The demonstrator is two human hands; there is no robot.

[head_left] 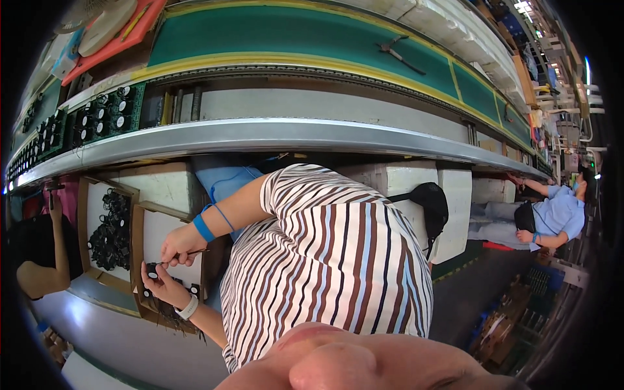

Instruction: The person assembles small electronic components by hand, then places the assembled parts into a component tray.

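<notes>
Both my hands meet over an open cardboard box (pixel 135 234) on the left. My left hand (pixel 164 286), below a white watch, pinches a small round black part (pixel 154 268) in its fingers. Right beside it is my right hand (pixel 183 247), with a blue band (pixel 203 228) and cord at the wrist. Its fingers are closed on a thin dark rod-like piece (pixel 199 251) whose kind is too small to make out. More small black parts with pale tops (pixel 194 288) lie in the box beside my left hand, partly hidden by it.
Left of this box, another cardboard box (pixel 90 195) holds a heap of black wired parts (pixel 110 235). A metal rail (pixel 292 130) and green belt (pixel 273 36) run above; pliers (pixel 402 55) lie on the belt. Circuit boards (pixel 103 117) stand at upper left. Co-workers (pixel 560 211) are at both sides.
</notes>
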